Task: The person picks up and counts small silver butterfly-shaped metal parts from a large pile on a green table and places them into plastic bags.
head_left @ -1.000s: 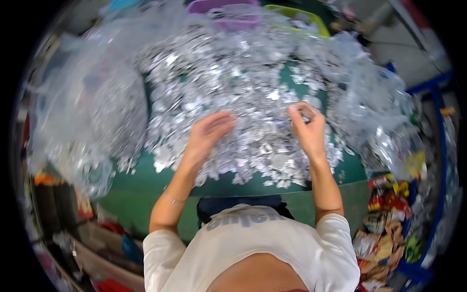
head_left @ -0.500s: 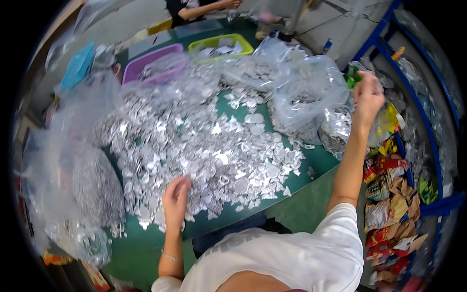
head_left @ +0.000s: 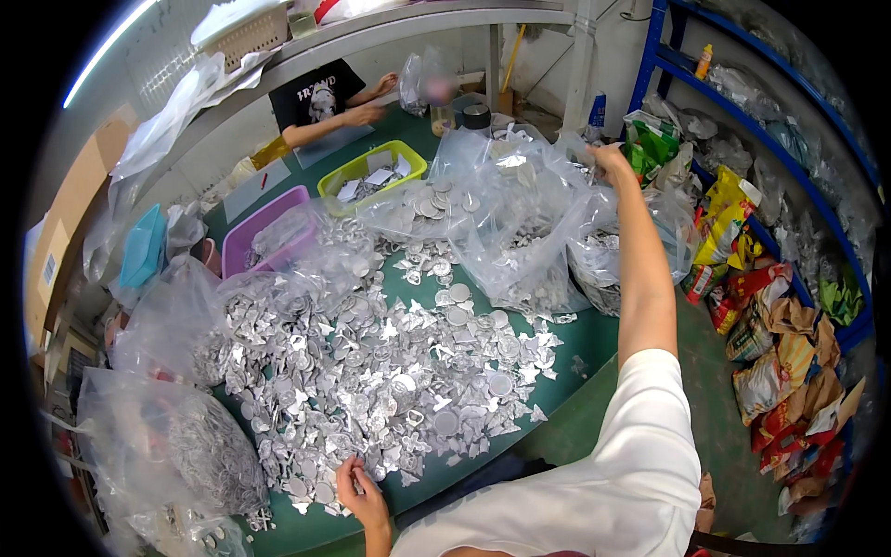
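Left hand (head_left: 363, 492) at the lower middle of the frame, against the near edge of the silvery pieces (head_left: 390, 381), fingers curled with only a narrow gap; cannot tell whether pinching a piece. Right hand (head_left: 611, 161) toward the upper right, arm outstretched, fingers bunched by the rumpled top of a clear plastic bag (head_left: 529, 246); cannot tell whether gripping plastic. Beneath that forearm, another clear bag (head_left: 594, 249), glossy and creased.

Across the middle of the frame, the pieces in a broad, jumbled heap: thin, metallic-looking, some smooth round discs, others jagged and angular. At lower left, a bulging translucent bag (head_left: 209, 446) with a dense, finely textured grey mass inside.

Under all this, a smooth green surface (head_left: 599, 336). Along its far side, 2 plastic bins, 1 purple (head_left: 264, 210) and 1 lime (head_left: 418, 165), both with contents; a light-blue bin (head_left: 142, 246) at left.

At upper middle, a person in a black shirt (head_left: 316, 102). Down the right side, a blue metal rack (head_left: 650, 56) and crinkled, colourful packets (head_left: 770, 371); below centre right, green floor (head_left: 566, 432).
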Motion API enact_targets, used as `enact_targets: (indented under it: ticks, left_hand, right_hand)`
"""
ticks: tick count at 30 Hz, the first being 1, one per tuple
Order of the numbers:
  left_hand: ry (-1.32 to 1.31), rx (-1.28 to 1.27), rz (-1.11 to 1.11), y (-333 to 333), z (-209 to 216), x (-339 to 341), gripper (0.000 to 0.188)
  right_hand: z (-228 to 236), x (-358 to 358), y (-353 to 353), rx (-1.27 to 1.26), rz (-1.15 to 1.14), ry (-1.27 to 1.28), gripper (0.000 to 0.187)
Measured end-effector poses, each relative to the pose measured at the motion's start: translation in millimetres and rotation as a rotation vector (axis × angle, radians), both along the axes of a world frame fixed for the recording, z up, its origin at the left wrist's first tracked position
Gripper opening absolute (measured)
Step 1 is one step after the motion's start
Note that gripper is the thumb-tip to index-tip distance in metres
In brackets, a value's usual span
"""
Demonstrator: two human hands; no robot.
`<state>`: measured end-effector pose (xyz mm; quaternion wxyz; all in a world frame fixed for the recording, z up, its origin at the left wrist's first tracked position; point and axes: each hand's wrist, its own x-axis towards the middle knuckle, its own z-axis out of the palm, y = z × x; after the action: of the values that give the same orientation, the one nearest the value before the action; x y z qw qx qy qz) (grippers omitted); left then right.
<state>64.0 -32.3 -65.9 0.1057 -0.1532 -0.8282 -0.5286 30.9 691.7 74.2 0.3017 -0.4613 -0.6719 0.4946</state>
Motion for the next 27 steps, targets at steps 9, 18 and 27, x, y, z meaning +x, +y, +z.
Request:
enact_targets:
  ticks: [9,18,27]
  left_hand:
    - [0.105,-0.119,0.147,-4,-4,28,0.026]
    - [0.46,-0.283,0.141,-6,-31,42,0.027]
    - [0.439,-0.293,0.221,-3,-32,45,0.025]
  right_hand:
    - [-28,28,-67,0.928,-0.173,-0.745,0.024]
    - [-62,27,-92,1.115,0.375,-1.06,0.02]
    - [4,33,-93,1.098,-0.103,-0.497,0.012]
